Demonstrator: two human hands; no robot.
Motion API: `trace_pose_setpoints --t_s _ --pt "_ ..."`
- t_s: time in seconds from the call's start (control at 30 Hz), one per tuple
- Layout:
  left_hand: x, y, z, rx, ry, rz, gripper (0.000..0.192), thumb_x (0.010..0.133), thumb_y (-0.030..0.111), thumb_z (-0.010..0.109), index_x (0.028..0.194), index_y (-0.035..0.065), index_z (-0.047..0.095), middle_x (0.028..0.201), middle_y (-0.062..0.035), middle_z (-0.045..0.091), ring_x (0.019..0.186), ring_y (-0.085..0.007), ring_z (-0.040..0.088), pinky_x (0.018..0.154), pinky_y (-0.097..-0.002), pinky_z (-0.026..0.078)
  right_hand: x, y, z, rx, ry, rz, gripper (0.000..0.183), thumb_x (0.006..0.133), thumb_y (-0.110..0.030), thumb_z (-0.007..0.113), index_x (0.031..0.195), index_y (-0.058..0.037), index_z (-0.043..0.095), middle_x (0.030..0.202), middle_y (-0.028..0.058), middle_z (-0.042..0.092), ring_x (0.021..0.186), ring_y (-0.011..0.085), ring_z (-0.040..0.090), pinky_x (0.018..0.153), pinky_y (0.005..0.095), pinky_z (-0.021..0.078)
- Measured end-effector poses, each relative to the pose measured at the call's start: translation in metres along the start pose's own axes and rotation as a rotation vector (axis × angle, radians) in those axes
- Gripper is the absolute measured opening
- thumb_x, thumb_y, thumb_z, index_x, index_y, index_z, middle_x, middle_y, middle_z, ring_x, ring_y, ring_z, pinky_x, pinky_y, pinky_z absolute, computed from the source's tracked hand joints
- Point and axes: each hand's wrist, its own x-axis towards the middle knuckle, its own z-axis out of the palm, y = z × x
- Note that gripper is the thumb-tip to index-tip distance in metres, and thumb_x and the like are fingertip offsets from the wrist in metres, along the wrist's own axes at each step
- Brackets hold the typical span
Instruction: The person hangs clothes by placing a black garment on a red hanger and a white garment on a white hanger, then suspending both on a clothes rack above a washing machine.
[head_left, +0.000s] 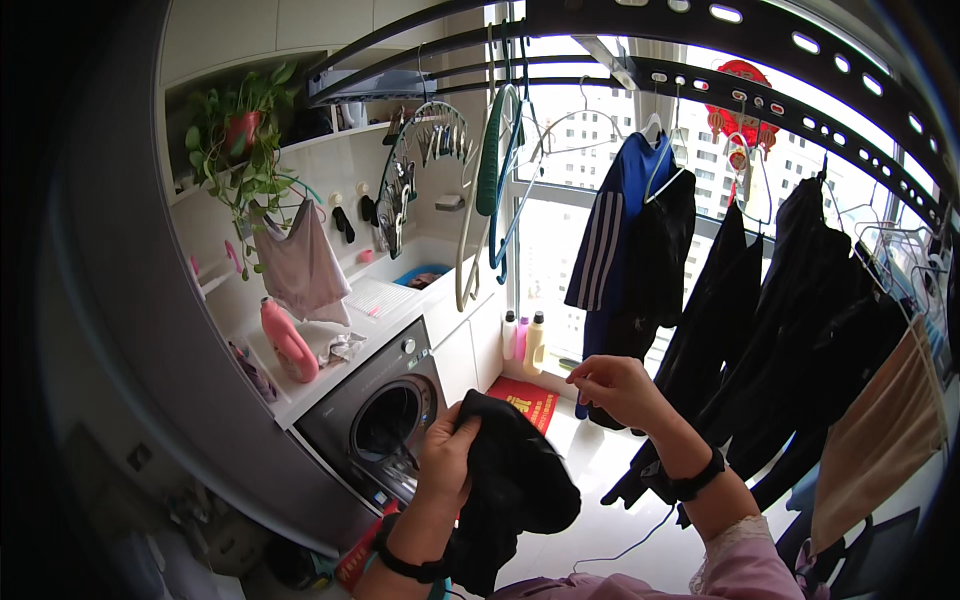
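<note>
A bunched black garment (517, 469) hangs from my left hand (448, 450), gripped between thumb and fingers at its upper edge. Its lower part drops out of sight past my forearm. To the right, my right hand (611, 386) is raised apart from that cloth, its fingers bent inward. I see nothing held in it, though the fingertips are partly hidden. Just behind that hand is the lower part of a hung black garment (637, 315), beside a blue top with white-striped sleeves (600, 240).
A black drying rack (750, 97) spans overhead, with empty hangers (499, 165), a clip hanger (397, 180) and dark clothes (802, 292). At left, a front-loading washer (390, 420) stands open under a counter with a pink detergent bottle (289, 341). Bottles (535, 345) stand by the window.
</note>
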Motion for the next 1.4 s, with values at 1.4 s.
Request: trace_pose_setpoints --t_s 1.4 --pt "-0.025 0.024 -0.026 0.053 -0.065 -0.07 0.014 0.094 0.004 0.052 0.101 0.0004 0.064 0.091 -0.0094 0.069 0.079 -0.018 0.068 0.072 -0.0288 0.056 0.015 -0.134 0.053 0.133 0.241 -0.547 0.081 0.085 -0.023 0.071 0.151 -0.0211 0.023 0.132 0.0158 0.044 0.112 0.0254 0.049 0.084 0.0336 0.0516"
